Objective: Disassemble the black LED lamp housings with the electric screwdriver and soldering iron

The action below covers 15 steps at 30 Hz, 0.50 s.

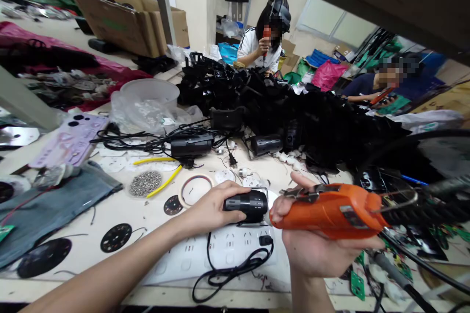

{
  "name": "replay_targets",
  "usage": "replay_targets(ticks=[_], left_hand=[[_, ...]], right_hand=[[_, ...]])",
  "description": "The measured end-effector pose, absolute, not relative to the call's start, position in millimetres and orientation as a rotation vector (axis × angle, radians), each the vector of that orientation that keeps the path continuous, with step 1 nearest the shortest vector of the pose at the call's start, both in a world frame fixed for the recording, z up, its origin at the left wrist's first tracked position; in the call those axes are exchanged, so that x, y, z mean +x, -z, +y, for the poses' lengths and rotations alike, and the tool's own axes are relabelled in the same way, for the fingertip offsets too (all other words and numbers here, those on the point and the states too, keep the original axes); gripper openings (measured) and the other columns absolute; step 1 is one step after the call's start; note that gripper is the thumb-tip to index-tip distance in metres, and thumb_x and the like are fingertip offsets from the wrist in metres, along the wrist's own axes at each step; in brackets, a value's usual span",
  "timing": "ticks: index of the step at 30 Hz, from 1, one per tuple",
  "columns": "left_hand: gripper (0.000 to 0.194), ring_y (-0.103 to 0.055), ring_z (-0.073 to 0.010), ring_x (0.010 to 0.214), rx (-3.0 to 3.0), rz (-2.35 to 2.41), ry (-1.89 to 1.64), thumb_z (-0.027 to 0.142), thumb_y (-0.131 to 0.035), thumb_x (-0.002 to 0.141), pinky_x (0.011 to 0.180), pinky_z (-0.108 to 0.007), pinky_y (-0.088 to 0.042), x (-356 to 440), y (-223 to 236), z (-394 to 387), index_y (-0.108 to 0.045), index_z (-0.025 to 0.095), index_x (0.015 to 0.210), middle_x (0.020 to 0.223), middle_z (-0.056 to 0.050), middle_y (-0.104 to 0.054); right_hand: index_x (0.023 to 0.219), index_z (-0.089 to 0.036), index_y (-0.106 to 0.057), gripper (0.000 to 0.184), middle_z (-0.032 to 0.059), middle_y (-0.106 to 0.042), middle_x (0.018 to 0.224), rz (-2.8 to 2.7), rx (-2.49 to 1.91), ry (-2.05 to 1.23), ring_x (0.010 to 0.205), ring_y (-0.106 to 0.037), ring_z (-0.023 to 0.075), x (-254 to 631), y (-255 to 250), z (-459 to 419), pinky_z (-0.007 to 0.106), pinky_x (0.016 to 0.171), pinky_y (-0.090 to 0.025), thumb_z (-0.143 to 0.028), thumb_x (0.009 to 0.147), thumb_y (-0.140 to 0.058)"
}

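Note:
My left hand [216,208] grips a small black cylindrical device [246,205] lying on its side above a white power strip [187,259]. An orange electric screwdriver [326,210] is wrapped in my right hand [316,254], its front end pointing left at the end of the device. Whether its tip touches the device I cannot tell. A black cord [216,279] with a plug in the strip lies coiled just below. Beside my left wrist are a roll of tape [194,178], a tray of small screws [145,183] and yellow-handled pliers [164,182].
Similar black devices [193,145] with cords lie farther back, before a large heap of black parts [286,102]. Green circuit boards [357,284] are at the right. A purple phone [69,139] and denim cloth [66,205] lie left. Two co-workers sit beyond the heap.

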State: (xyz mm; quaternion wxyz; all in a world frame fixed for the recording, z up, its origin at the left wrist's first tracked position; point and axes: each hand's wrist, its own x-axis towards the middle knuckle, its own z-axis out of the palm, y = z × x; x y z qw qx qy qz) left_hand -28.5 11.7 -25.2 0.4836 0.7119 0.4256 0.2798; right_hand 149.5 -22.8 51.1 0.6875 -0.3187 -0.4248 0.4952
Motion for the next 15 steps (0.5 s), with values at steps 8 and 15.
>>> replay_targets(ticks=[8,15], left_hand=[[0.052,-0.056,-0.0234,0.111,1.769,1.009,-0.718,0.026,-0.07,0.077,0.099,-0.039,-0.043,-28,27,12,-0.058,0.026,0.128,0.118,-0.006,-0.059],[0.052,-0.056,-0.0236,0.111,1.8,1.033,-0.683,0.026,-0.069,0.077,0.098,-0.039,-0.043,-30,28,15,-0.057,0.028,0.128,0.117,-0.005,-0.06]], right_hand=[[0.101,-0.016,-0.072,0.09,0.0072,-0.066,0.067,-0.918,-0.646,-1.269,0.059,-0.057,0.0192,157,-41,-31,0.032,0.056,-0.046,-0.091,0.058,-0.048],[0.088,-0.017,-0.074,0.08,0.0058,-0.063,0.063,-0.955,-0.643,-1.215,0.052,-0.055,0.0165,145,-42,-21,0.028,0.047,-0.043,-0.088,0.063,-0.048]])
